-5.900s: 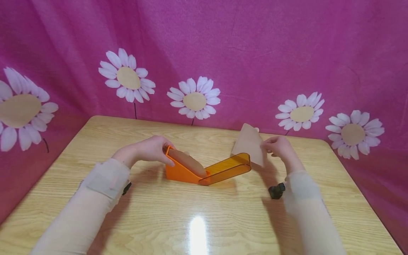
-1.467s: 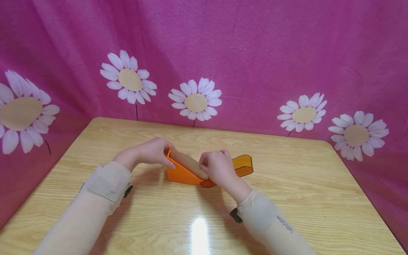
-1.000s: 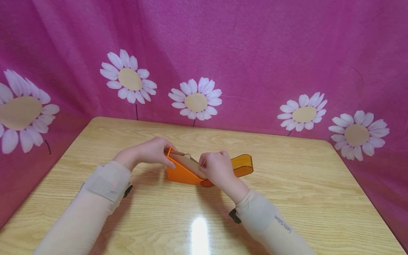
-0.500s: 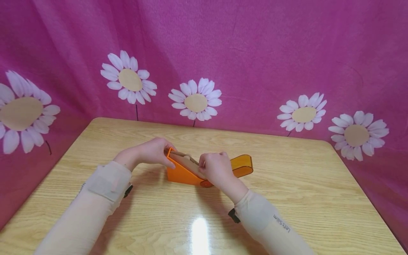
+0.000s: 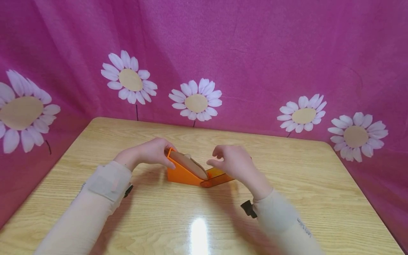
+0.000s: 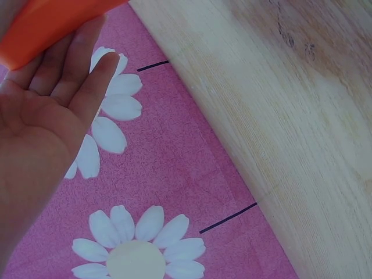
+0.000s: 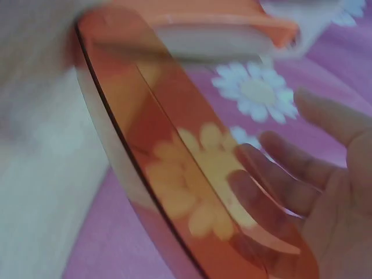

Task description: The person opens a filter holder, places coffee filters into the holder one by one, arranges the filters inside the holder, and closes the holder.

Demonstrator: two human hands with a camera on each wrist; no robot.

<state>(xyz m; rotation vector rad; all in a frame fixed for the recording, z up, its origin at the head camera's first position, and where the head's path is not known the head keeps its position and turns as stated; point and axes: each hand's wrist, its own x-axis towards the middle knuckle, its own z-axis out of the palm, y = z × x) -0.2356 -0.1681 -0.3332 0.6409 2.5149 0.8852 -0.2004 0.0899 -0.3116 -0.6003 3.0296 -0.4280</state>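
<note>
An orange case with a sloping top stands mid-table, its translucent amber lid swung out to the right on a hinge. Brown paper sheets shaped like coffee filters, with a small pale tab on top, sit inside it. My left hand grips the case's tall end, thumb on the near side; the left wrist view shows its fingers against the orange wall. Over the lid my right hand holds nothing, thumb and fingers apart. The right wrist view has several of its fingers beside and behind the lid.
The wooden table extends around the case on all sides. A magenta curtain printed with white daisies hangs along its back and sides. Dark wrist-camera mounts stick out below the forearms.
Earlier the right hand was at a separate brown paper at the right, then pressed in at the papers in the case. Now it has drawn back right and up over the lid. The left hand keeps its grip.
</note>
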